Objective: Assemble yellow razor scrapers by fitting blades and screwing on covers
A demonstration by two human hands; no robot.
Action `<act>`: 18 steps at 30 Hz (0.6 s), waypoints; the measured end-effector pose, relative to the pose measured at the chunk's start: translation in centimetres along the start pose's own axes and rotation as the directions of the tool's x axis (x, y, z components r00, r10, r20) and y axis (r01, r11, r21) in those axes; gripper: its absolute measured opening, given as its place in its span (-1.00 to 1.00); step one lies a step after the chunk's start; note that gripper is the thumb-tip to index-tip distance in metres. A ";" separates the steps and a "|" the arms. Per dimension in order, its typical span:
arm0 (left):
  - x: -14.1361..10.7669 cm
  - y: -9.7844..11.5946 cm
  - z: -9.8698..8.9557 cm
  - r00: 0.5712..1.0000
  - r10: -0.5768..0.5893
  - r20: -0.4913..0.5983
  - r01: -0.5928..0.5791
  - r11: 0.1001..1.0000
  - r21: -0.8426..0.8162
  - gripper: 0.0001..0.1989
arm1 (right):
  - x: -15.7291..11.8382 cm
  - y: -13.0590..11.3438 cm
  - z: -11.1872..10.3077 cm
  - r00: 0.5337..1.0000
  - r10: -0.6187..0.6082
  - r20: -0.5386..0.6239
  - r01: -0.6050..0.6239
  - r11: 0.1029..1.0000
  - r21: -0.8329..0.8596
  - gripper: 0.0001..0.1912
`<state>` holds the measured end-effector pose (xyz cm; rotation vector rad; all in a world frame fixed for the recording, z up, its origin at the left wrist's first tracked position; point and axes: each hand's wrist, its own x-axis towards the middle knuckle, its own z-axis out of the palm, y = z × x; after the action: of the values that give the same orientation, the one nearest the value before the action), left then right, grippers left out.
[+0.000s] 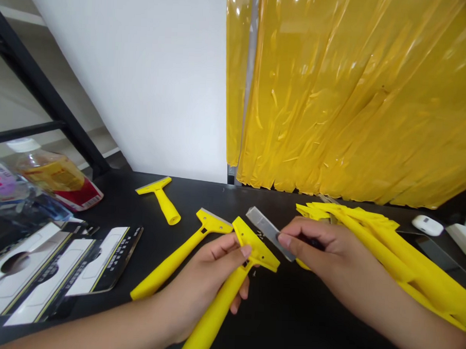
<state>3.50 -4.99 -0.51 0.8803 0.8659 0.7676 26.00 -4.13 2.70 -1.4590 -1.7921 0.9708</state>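
- Steel blade (pixel 265 228) sits pinched in the closed fingers of our right hand (pixel 322 250), just beside the head of a yellow scraper (pixel 255 242), near the table's middle.
- Our left hand (pixel 209 276) grips that scraper, fingers curled around it.
- We could nick a finger if the bare blade slips from this narrow pinch.
- Our black table (pixel 311 322) holds a heap of scrapers (pixel 380 242) right and packaging cards (pixel 55 269) left.
- Far off, we see a yellow plastic curtain (pixel 356 97) and a white wall (pixel 137 77).
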 end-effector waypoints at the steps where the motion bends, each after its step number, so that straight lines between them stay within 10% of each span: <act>1: -0.1 0.0 0.1 1.000 0.005 0.029 -0.005 1.000 0.017 -0.77 | -0.2 0.1 0.4 0.999 0.006 0.035 -0.007 1.000 0.029 -0.73; 18: 0.0 -0.3 0.3 0.998 -0.057 0.012 0.055 0.990 0.127 -0.74 | -0.1 1.3 3.5 0.992 0.030 0.120 -0.035 0.998 0.043 -0.85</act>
<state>3.82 -5.20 -0.63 0.9689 0.9296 0.6621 23.79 -4.66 -0.23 -1.4332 -1.8231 1.1289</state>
